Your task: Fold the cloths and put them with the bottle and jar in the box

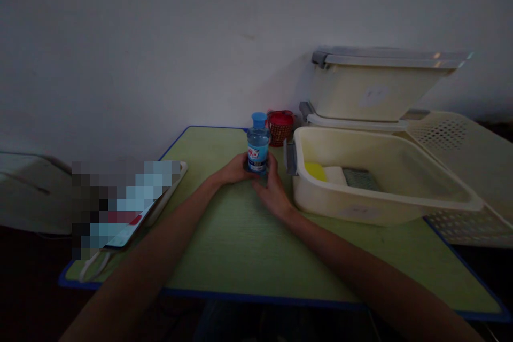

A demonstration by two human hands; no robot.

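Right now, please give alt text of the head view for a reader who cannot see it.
The left hand and right hand clasp a small clear bottle with a blue cap, upright on a green table. To its right stands a cream tub holding a yellow sponge; a red basket sits behind the bottle.

bottle (257, 150) — label print blurred, unreadable

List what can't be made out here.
Head view: bottle base, hidden by the left hand and right hand; label print too small, dim.
Head view: things on the tray, blurred out.
Head view: perforated basket, cut off by the right edge.
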